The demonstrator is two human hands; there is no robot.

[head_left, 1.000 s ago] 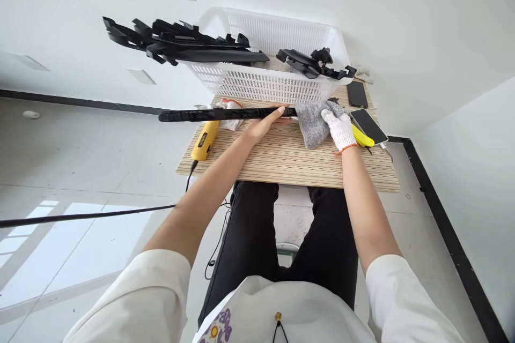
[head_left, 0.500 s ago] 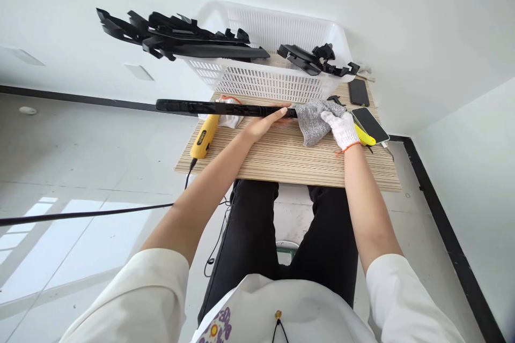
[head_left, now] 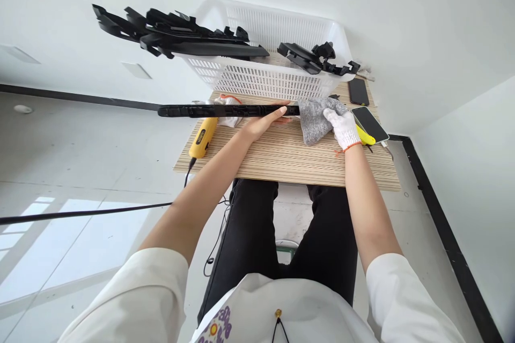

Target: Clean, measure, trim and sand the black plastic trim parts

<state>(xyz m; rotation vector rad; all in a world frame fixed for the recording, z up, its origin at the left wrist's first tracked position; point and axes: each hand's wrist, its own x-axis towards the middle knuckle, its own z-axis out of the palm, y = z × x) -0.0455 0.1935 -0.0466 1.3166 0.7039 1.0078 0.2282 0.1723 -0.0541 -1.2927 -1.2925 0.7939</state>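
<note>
My bare left hand is closed around a long black plastic strip, held level above the table. The strip's left end reaches out past the table's left side. On my right hand is a white knit glove with an orange cuff edge. It grips a grey cloth, which covers the strip's right end, so what lies under the cloth is hidden. A yellow corded power tool lies below the strip on the left, beside a crumpled white glove.
Behind the strip stands a white plastic basket, with several black plastic parts across its rim. Two phones and a yellow-handled tool lie on the right of the wooden table. A black cable runs off to the left.
The strip has tilted slightly, its left end a little lower, and shifted slightly right. The cloth and my gloved right hand have moved slightly right along it.
</note>
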